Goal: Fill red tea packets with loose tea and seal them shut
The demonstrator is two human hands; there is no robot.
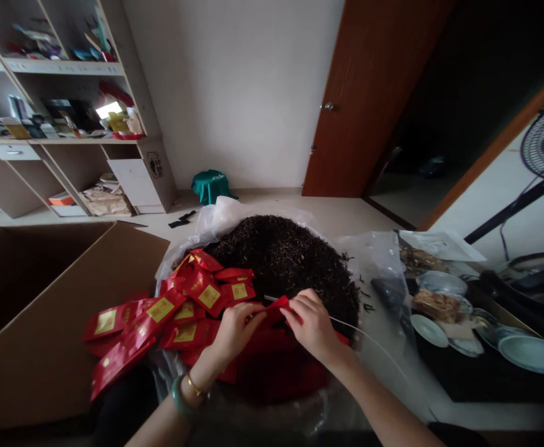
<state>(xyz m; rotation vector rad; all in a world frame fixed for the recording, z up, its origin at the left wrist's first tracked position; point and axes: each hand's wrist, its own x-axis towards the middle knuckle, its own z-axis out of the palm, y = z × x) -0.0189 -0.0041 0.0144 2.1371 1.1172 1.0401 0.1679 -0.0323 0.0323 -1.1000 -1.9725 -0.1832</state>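
1. Hands come first: I see the left hand (237, 326) and right hand (310, 320) close together, each with its thumb drawn in against curled fingers, almost no gap left, pinching the edge of a glossy red packet (276, 305).
2. That packet spans the space between them, low in the middle of my view, on the near side of the heaped dark dried leaves (295, 254). More red material lies beneath, too dim for me to separate.
3. I take the step in hand to be working along that edge; whether it is being parted or flattened, I cannot tell.
4. Done well, I think it calls for both pinches at equal height and a light outward pull, since a slack edge would probably pucker.
5. I would mind the thin white cord (365, 333) running out beside the right hand; a snag could tug the edge askew.
6. I would also keep leaf crumbs off the pinched edge, as they might stop it lying flat.
7. Gold-labelled red packets (183, 304) are piled beside the left hand; I would hold the green bangle (177, 395) clear, because that loose pile looks likely to slide.
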